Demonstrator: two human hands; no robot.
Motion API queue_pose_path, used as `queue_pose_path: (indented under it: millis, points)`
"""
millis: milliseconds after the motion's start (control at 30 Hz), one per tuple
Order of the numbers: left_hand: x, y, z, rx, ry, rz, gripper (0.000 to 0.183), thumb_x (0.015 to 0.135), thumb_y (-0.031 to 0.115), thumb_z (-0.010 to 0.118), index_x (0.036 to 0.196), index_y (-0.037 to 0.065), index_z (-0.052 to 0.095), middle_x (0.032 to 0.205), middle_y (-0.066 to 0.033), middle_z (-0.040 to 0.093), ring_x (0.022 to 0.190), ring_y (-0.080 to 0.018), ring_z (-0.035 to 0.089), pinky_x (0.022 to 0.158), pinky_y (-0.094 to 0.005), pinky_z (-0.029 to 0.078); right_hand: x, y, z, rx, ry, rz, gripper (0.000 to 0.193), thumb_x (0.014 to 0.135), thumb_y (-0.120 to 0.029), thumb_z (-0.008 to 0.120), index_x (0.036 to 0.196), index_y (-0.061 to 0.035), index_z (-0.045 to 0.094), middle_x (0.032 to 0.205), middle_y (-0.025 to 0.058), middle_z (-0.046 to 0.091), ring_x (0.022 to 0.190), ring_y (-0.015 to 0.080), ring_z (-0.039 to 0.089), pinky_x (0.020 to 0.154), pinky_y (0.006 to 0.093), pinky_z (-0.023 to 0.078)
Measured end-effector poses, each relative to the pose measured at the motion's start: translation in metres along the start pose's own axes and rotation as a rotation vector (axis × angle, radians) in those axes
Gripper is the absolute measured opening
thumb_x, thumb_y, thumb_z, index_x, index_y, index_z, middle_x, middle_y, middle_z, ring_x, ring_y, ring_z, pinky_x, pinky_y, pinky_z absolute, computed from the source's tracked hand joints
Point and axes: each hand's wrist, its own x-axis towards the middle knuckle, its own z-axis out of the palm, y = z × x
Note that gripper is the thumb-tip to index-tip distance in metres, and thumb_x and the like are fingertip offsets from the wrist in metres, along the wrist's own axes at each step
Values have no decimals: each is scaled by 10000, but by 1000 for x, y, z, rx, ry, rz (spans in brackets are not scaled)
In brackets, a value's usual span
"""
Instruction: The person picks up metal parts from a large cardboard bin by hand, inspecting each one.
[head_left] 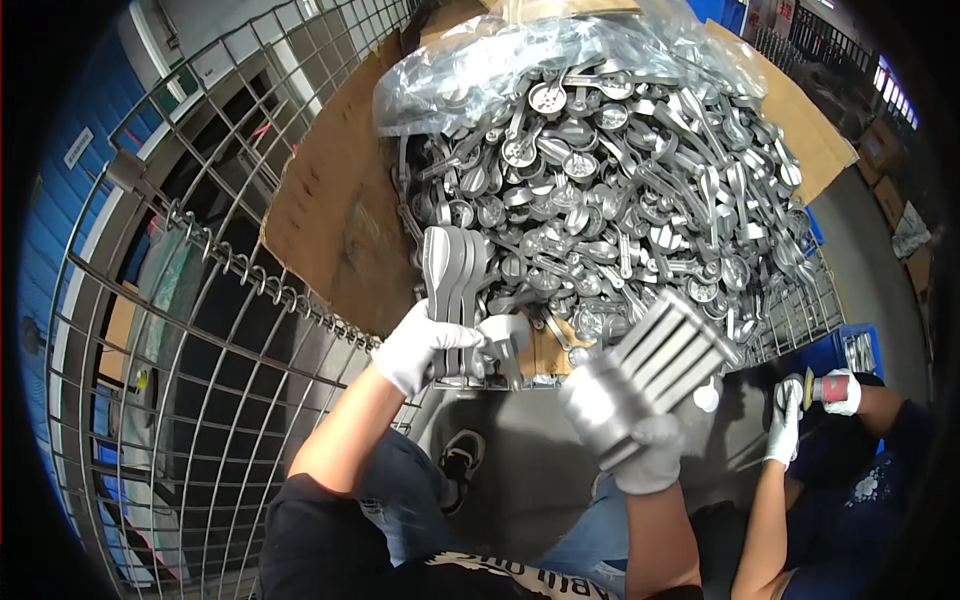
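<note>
My left hand [415,350], in a white glove, is closed round a stack of grey metal castings [455,265] with long flat handles, held upright at the near edge of the box. Beside its fingers is another casting [508,338]; whether the hand holds it too I cannot tell. My right hand [650,462], also gloved and smeared by motion, grips a second stack of castings [672,350], fanned side by side and tilted to the right. Behind both hands lies a heap of similar castings [600,200], many with round, cup-like ends.
Cardboard walls [335,200] and a crumpled clear plastic sheet [480,75] surround the heap. A wire cage [190,400] stands on the left. At the right, a co-worker's gloved hands [785,420] hold a casting and a red round tool [830,388], near a blue crate [860,345].
</note>
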Motion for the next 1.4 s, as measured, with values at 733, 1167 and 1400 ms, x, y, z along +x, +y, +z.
queue_pose_path:
  millis: [733,1167,1400]
  points:
    - [-40,-74,21,-498,-140,-55,333,680,-52,584,1008,-34,532,894,-155,617,827,-280,634,674,-367,552,21,14,-26,401,-366,15,624,721,-284,416,1260,22,344,1285,230,387,1206,409,354,997,582,263]
    - [-53,-96,23,-311,-212,2,452,741,-10,627,1174,12,499,974,-69,611,805,-133,605,676,-241,495,6,15,-4,72,-12,19,765,527,-168,591,1226,58,377,1212,236,463,1167,404,420,1016,492,307]
    - [-53,-109,42,-266,-183,281,457,817,70,575,1245,11,427,1197,-83,501,1046,-147,512,830,-291,468,-12,44,-1,-334,-138,144,788,550,-178,670,1246,9,351,1177,227,497,1071,349,512,941,433,394]
